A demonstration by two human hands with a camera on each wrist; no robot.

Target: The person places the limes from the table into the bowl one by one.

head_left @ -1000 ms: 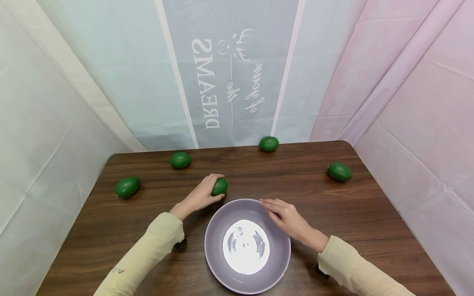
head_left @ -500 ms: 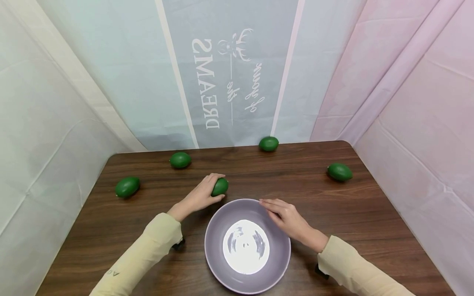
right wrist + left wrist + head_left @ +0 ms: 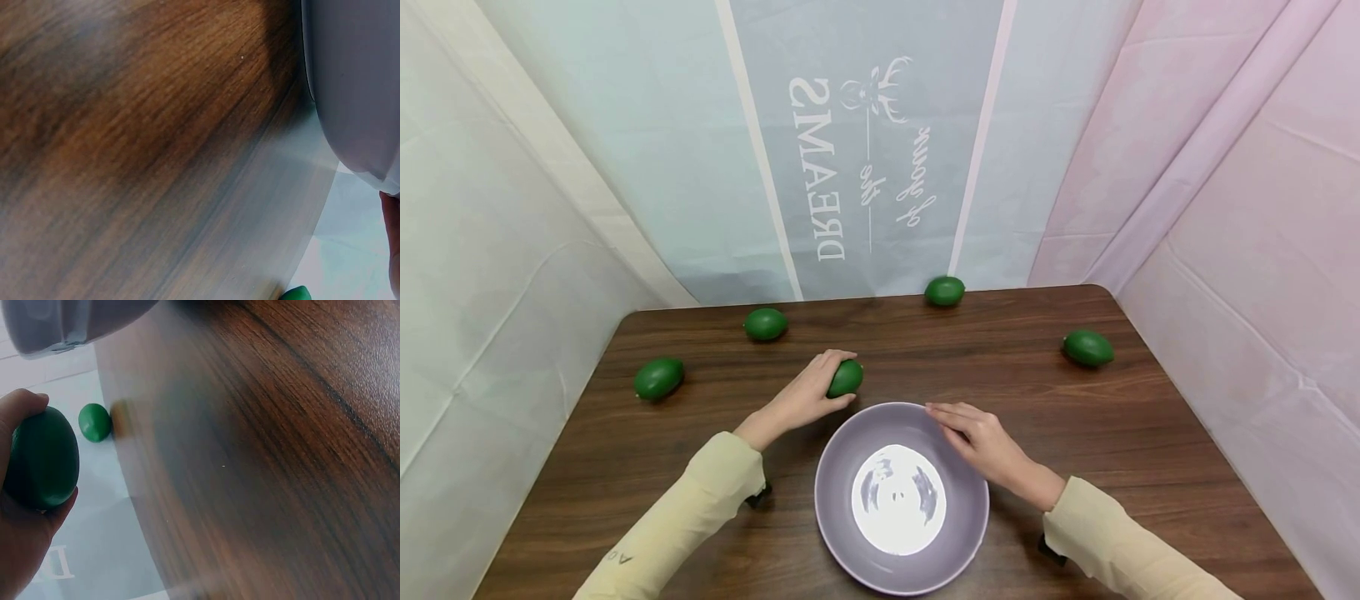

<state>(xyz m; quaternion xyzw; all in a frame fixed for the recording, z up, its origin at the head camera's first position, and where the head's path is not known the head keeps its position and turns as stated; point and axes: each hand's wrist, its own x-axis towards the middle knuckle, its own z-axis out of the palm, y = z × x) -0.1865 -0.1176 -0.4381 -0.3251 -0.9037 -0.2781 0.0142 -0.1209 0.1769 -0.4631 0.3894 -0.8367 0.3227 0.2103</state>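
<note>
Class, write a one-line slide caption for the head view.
Left hand grips a lime, right hand touches a purple bowl, and four more limes lie on the wooden table.

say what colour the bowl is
The bowl is greyish purple, best seen in the head view.

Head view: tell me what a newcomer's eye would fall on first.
The purple bowl at bottom centre, with its bright reflection, would likely catch the eye first. Next comes the green lime in the left hand, just beyond the bowl. Four more limes lie farther out on the table.
</note>
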